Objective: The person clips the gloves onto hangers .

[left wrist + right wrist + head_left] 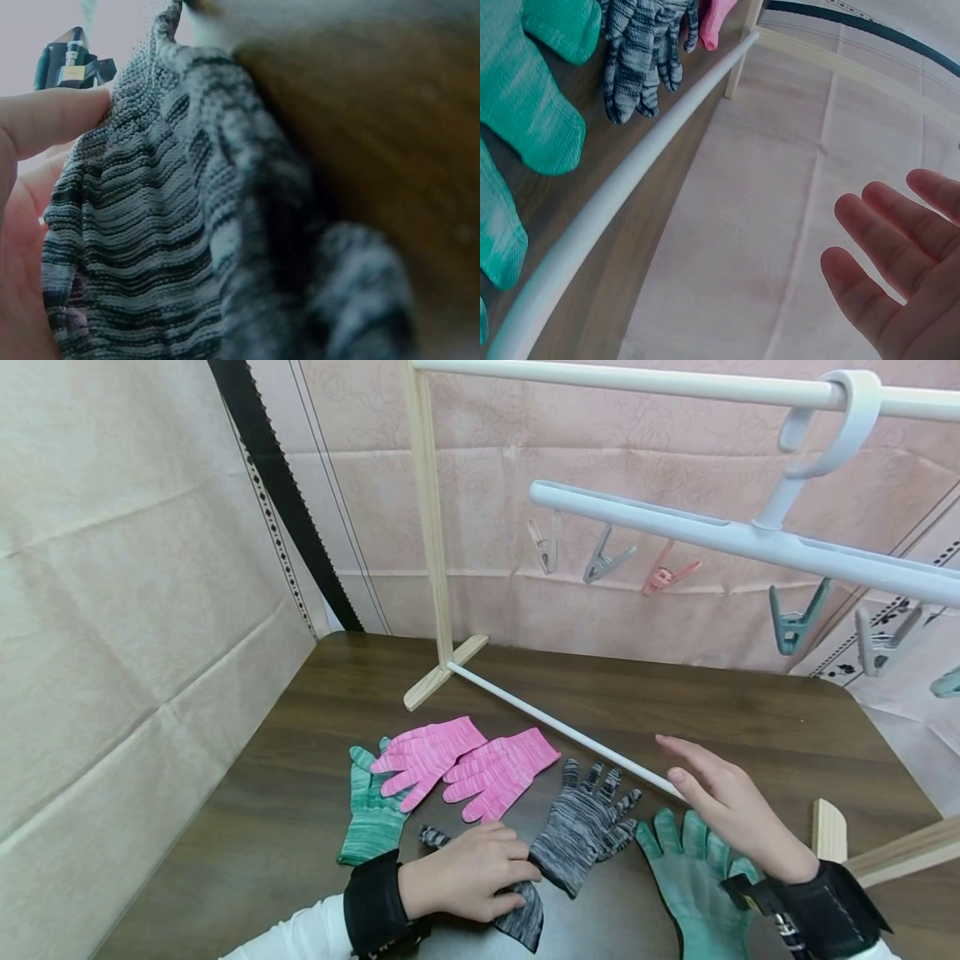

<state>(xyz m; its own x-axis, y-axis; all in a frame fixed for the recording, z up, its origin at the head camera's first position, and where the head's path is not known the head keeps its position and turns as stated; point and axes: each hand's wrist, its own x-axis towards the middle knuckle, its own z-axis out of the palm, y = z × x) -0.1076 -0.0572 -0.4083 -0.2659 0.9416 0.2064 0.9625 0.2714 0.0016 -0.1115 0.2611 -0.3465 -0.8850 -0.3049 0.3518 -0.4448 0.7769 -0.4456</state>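
My left hand [467,872] grips a grey-and-black knit glove [522,917] at the front of the table. Its thumb and fingers pinch the striped fabric [142,225] near the edge in the left wrist view; my hand covers the glove's middle in the head view. To the right, my right hand [738,806] is raised over a green glove [697,893], fingers extended and holding nothing. Between the hands lies the other grey-and-black glove [581,831], palm flat and fingers spread. Two pink gloves, one left [431,756] and one right [502,772], partly cover another green glove [375,814].
Behind the gloves, a white lower bar [562,727] of a wooden rack [431,527] crosses the brown table [300,760]. Overhead, a light-blue hanger [675,531] hooks onto the rack's top bar [637,381]. Several clothespins, one of them pink [663,577], dangle below it.
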